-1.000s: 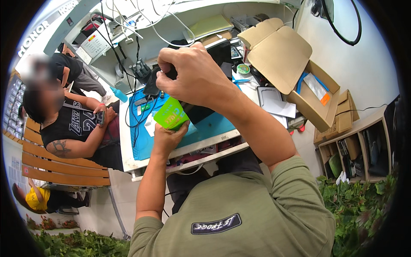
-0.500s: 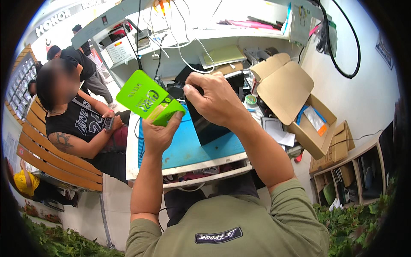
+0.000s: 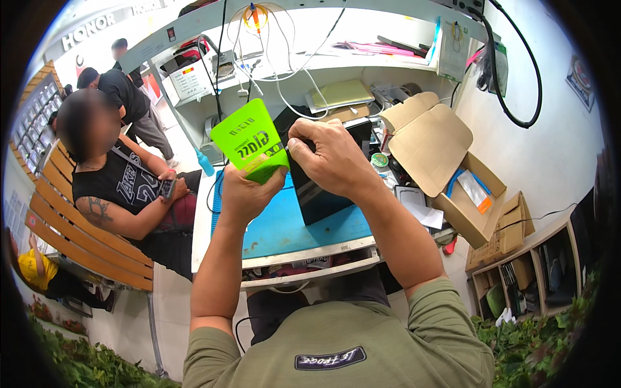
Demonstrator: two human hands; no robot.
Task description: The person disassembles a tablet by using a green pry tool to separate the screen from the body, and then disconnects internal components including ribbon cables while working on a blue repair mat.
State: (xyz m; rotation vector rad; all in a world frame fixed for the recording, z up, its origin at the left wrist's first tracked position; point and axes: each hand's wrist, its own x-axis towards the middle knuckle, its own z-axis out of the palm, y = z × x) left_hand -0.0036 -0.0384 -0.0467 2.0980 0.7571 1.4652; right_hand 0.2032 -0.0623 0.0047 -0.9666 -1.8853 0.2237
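My left hand (image 3: pixel 247 197) grips the lower end of a bright green flat packet (image 3: pixel 244 132), thumb across its front, and holds it up over the bench. Close to the packet's right edge is my right hand (image 3: pixel 333 158), its fingers curled and thumb pressed in a pinch. What lies in that pinch, if anything, is too small to tell. Behind and below the right hand, a dark tablet-like slab (image 3: pixel 323 202) rests on the blue work mat (image 3: pixel 275 231), partly covered by the hand and forearm.
An open cardboard box (image 3: pixel 475 194) with a small packet inside stands at the right of the bench. White cables (image 3: pixel 278 77) hang from the shelf at the back. Left of the bench, a person in a black top sits on a slatted wooden bench (image 3: pixel 87 226).
The green packet and my left hand have moved right, bringing the packet closer to my right hand. The packet is now more upright. My right hand remains pinched.
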